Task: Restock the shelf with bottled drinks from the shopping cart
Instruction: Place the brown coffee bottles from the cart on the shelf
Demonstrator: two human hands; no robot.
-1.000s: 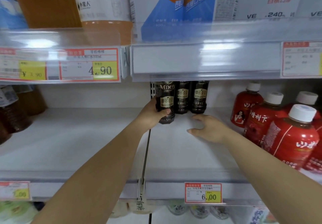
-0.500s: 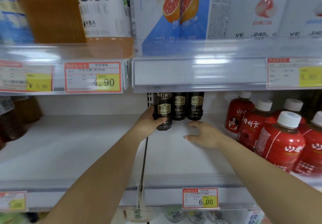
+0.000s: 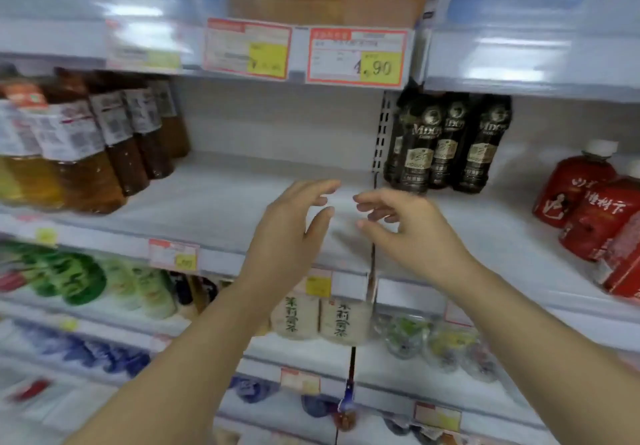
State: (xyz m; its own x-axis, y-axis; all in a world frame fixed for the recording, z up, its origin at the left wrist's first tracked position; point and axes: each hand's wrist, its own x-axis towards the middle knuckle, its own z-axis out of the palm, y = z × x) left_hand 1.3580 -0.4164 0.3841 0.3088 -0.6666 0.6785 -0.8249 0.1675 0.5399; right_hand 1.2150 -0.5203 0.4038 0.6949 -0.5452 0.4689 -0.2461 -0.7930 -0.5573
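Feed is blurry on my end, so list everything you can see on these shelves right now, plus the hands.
dark coffee bottles: three, black-brown, middle shelf, right of the divider
red bottles: at least three, white caps, middle shelf, far right
amber tea bottles: several, brown and orange, middle shelf, left
green bottles: several, shelf below, left
pale tea bottles: two, beige, shelf below, centre
price tag: one, red-bordered, reads 4.90, upper shelf edge
left hand: empty, open
right hand: empty, open

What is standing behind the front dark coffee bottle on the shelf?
Behind the front dark coffee bottle, next to the slotted upright, part of another dark bottle shows at its left edge. The front bottle covers anything further back.
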